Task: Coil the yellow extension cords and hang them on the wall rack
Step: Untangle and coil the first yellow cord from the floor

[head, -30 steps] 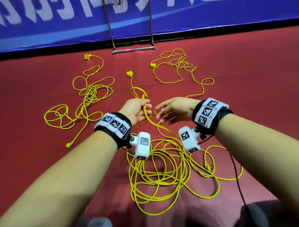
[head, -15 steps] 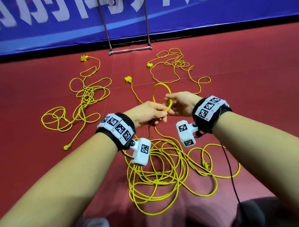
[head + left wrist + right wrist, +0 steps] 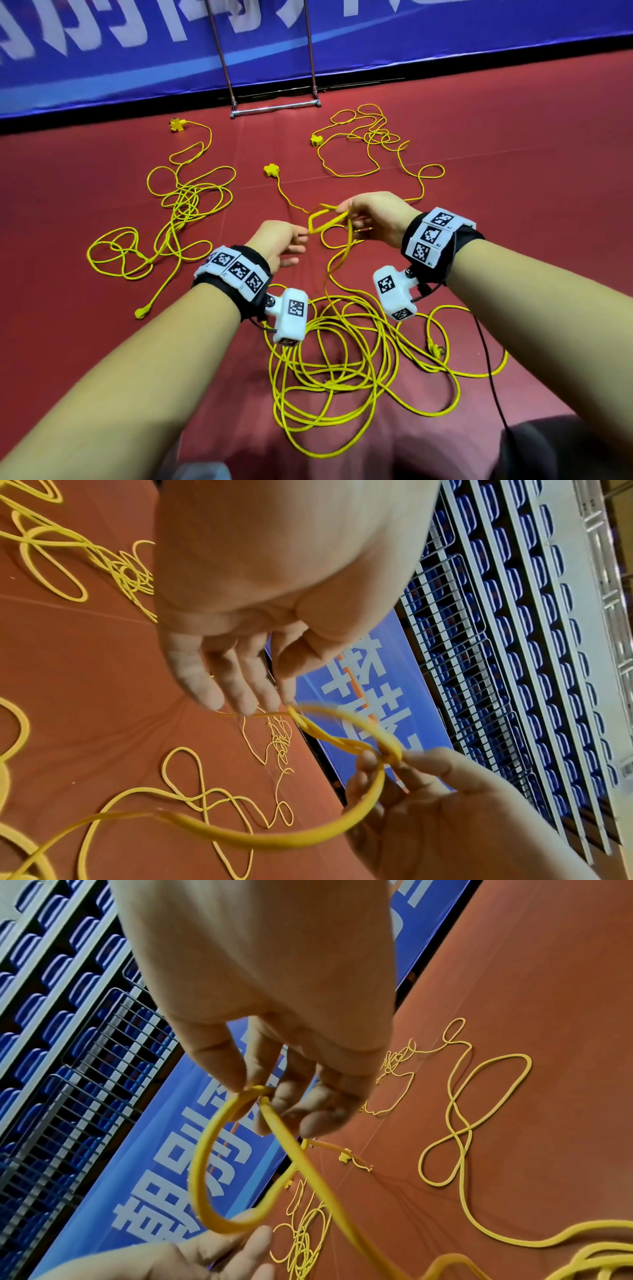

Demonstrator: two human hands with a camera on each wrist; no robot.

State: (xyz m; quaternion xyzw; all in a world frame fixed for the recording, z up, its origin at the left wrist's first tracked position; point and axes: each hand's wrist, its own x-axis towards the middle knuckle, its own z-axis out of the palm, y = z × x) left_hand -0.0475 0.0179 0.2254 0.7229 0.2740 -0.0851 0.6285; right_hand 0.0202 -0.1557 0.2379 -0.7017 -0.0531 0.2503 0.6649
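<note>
Barely begun: first loop only

Three yellow extension cords (image 3: 329, 370) loose on red floor (image 3: 513, 171); none coiled, none hung. Wall rack (image 3: 274, 109) bare at its foot, upper part out of head view. Right hand (image 3: 373, 216) pinching one small loop (image 3: 325, 221) of middle cord. Left hand (image 3: 279, 241) relaxed, fingertips (image 3: 240, 704) touching the loop. Remaining: nearly everything.

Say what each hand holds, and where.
Right hand pinches a small cord loop where its strands cross. Left hand, fingers straight, touches the loop's other end.
</note>
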